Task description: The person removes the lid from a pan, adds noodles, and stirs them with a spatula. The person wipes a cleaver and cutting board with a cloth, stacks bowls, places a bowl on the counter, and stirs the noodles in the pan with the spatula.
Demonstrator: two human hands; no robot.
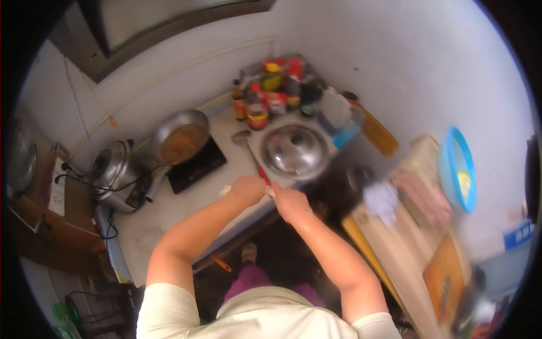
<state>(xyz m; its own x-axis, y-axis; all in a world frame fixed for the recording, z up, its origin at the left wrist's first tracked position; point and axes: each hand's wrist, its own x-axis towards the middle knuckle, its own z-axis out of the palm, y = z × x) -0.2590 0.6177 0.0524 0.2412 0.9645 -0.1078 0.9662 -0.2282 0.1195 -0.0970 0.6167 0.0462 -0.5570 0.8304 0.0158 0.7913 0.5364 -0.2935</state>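
My left hand (248, 191) and my right hand (289, 204) meet over the front edge of the counter, both with closed fingers. A small pale scrap (270, 192) shows between them, and another whitish bit (226, 190) sticks out beside my left hand; blur hides what they are. Just beyond my hands, a ladle (241, 137) with a red handle lies on the counter, its handle end close to my fingers. I cannot tell whether they touch it. A domed metal lid (295, 150) sits behind my right hand. To the left, a wok (183, 141) with brownish food stands at a black cooktop (197, 168).
Sauce bottles (257, 110) crowd the counter's back corner. A metal pot cooker (116, 169) with cords stands far left. On the right are a wooden surface (389, 243), a cutting board (443, 277) with a knife, a whitish cloth (382, 200) and a blue basin (458, 169).
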